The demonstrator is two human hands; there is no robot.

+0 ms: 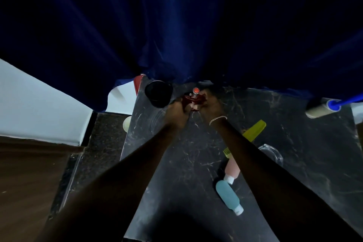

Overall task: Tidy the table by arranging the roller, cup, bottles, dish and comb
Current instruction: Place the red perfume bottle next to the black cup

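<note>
Both hands meet at the far middle of the black marble table (pixel 176 163). My left hand (pixel 177 111) and my right hand (pixel 211 105) together grip a dark red bottle (pixel 193 100) with an orange-red cap. A black cup (pixel 158 93) stands just left of it. The lint roller (pixel 322 109) with a blue handle lies at the far right. A yellow-green comb (pixel 253 128) lies partly under my right forearm. A clear glass dish (pixel 272 152) sits to its right. A pink bottle (pixel 232 169) and a teal bottle (pixel 228 197) lie near the front.
A dark blue curtain (pixel 176 25) hangs over the table's far edge. A red-edged object (pixel 138 82) pokes out behind the cup. Left of the table are a pale wall, a small cream round object (pixel 126 124) and a dark speckled floor.
</note>
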